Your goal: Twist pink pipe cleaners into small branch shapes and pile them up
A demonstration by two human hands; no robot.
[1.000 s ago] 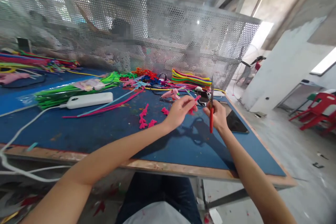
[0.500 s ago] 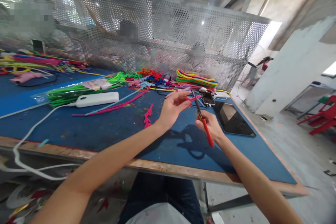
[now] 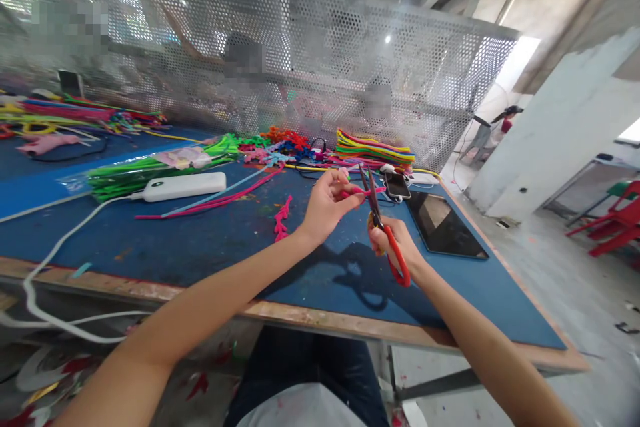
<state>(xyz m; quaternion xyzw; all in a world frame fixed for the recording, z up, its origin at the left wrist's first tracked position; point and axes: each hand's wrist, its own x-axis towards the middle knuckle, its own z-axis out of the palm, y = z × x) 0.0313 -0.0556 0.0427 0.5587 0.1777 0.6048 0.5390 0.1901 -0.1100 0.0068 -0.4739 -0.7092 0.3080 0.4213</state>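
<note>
Between its thumb and fingers, my left hand pinches a pink pipe cleaner whose end sticks out to the right. Red-handled scissors are in my right hand, their blades pointing up and away from me. The blades are parted, with the pipe cleaner crossing at them. To the left of my left hand, twisted pink pipe-cleaner pieces lie on the blue table. Long pink and light blue pipe cleaners lie farther left.
A white power bank with a cable lies left, beside bagged green pipe cleaners. Behind my hands are a multicoloured bundle and a phone. A black tablet lies right. A perforated metal screen borders the table's back.
The scissors' blades have opened wider and their handles have spread. My right hand has shifted slightly left, while my left hand keeps its pinch on the pipe cleaner.
</note>
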